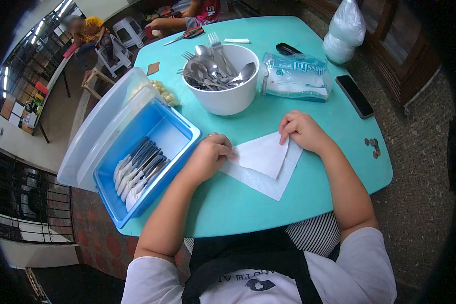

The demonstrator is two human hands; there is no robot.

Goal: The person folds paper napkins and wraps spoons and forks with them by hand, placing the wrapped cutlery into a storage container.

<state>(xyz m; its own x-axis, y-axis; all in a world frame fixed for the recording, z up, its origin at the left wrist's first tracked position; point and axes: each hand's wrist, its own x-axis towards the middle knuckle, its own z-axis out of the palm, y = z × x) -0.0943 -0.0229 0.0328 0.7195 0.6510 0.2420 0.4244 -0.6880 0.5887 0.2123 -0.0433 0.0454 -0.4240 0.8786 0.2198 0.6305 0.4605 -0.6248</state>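
Observation:
A white paper napkin point(258, 159) lies on the table in front of me, partly folded over so that a triangular flap covers part of the lower layer. My left hand point(213, 152) pinches its left corner. Fingers of my right hand point(303, 130) grip the upper right edge of the flap. Beyond my hands stands a white tub point(225, 104) full of metal forks and spoons point(213, 68). Left of my left arm, a blue plastic box point(191, 133) holds a row of cutlery sets point(142, 169) with their lower ends wrapped in white paper.
On the turquoise table point(213, 218) are a tissue pack point(296, 83), a phone point(354, 96), coins point(374, 147), scissors point(187, 34) and a bag of small pale items point(164, 93). The clear lid point(93, 126) leans beside the box. Another person point(88, 33) sits in the background.

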